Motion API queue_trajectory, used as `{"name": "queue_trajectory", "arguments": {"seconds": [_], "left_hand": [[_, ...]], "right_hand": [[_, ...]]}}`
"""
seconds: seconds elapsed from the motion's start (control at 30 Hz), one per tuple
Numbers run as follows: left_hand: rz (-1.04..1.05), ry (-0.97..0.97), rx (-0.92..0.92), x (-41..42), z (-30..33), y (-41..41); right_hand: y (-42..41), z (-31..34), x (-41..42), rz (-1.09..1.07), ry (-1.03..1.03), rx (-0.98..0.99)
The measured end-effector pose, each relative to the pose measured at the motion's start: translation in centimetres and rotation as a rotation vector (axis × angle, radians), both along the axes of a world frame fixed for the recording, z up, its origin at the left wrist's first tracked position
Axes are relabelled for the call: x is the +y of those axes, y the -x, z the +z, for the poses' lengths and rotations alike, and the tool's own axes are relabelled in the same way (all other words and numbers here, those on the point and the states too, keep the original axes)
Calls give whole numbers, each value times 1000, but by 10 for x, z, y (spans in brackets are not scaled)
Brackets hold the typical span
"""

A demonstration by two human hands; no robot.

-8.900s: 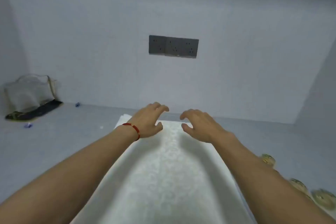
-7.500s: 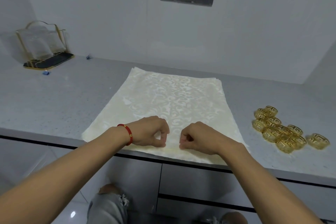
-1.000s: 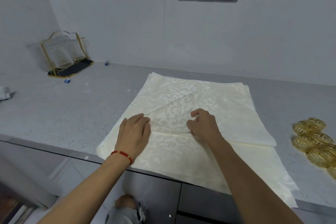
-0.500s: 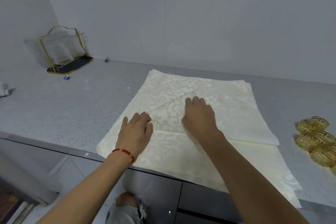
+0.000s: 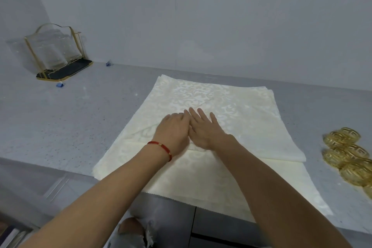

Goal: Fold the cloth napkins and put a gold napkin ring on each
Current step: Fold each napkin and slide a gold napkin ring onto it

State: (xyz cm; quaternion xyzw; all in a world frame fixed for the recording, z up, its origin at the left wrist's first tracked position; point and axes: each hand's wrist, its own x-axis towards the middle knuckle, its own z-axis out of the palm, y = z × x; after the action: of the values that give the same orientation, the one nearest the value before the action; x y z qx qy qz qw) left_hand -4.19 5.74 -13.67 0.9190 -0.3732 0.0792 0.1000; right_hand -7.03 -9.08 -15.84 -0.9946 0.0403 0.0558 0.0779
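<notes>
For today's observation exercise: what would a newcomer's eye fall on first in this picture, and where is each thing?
First, the two hands side by side, left hand and right hand, pressing flat on the folded cream napkin at the middle of the grey counter. Next, the cluster of gold napkin rings at the right edge, and the glass holder in the far left corner.

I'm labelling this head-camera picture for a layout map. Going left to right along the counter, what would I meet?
Glass-and-gold rack → small blue clip → second blue clip → cream napkin stack, with the left hand and right hand pressing flat on it → gold napkin rings.
</notes>
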Motion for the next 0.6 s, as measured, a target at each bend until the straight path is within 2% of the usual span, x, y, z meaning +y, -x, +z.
{"name": "queue_trajectory", "arguments": {"seconds": [0.03, 0.07, 0.13, 0.17, 0.23, 0.3, 0.37, 0.47, 0.6], "left_hand": [[-19, 53, 41, -11, -4, -1], [-8, 98, 53, -17, -10, -2], [22, 117, -44, -23, -25, -4], [29, 98, -104, -23, -32, -4], [30, 95, -153, -23, -38, -5], [33, 102, -141, -23, -40, -6], [26, 99, -108, -23, -38, -5], [24, 97, -81, -23, -37, -4], [39, 126, -71, -24, -38, -5]], "right_hand": [[-1, 1, -3, 11, -69, 12], [0, 8, -7, -2, -225, 13], [2, 19, -31, -67, -502, -90], [2, 24, -50, -104, -513, -188], [1, 27, -97, -231, -294, -333], [8, 27, -143, -414, -62, -289], [19, 26, -175, -543, 67, -171], [31, 25, -197, -613, 120, -43], [33, 28, -210, -667, 95, -93]]}}
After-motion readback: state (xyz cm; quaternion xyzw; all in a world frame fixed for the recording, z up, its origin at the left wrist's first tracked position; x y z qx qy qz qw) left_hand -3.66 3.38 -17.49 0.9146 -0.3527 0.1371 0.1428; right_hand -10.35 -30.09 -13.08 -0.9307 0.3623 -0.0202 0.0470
